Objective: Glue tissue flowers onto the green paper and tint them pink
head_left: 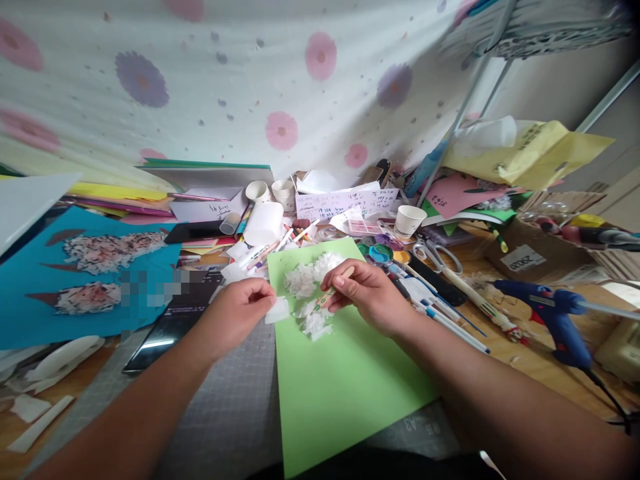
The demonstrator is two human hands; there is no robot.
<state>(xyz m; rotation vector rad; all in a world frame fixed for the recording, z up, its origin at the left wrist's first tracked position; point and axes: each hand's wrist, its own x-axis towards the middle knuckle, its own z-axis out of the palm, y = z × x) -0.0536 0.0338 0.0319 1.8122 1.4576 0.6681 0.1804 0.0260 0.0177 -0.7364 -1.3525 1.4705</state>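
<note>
My left hand (245,308) pinches a small piece of white paper (278,311) between thumb and fingertips, over the left edge of a green paper sheet (320,393). In my right hand (367,293) is a thin wooden stick (346,273), gripped between thumb and fingers and slanting down to the left. Beneath the right fingers, clumps of crumpled white paper bits (300,280) lie on the green sheet in an upper and a lower group. A patterned patch shows by the lower group, partly hidden by the fingers.
A blue sheet with paper-scrap shapes (145,260) and a phone (160,340) lie left. At right are pens (450,325), scissors (437,257) and a blue glue gun (550,313). Paper cups (410,220) stand behind. A grey cutting mat (230,407) lies under the green sheet.
</note>
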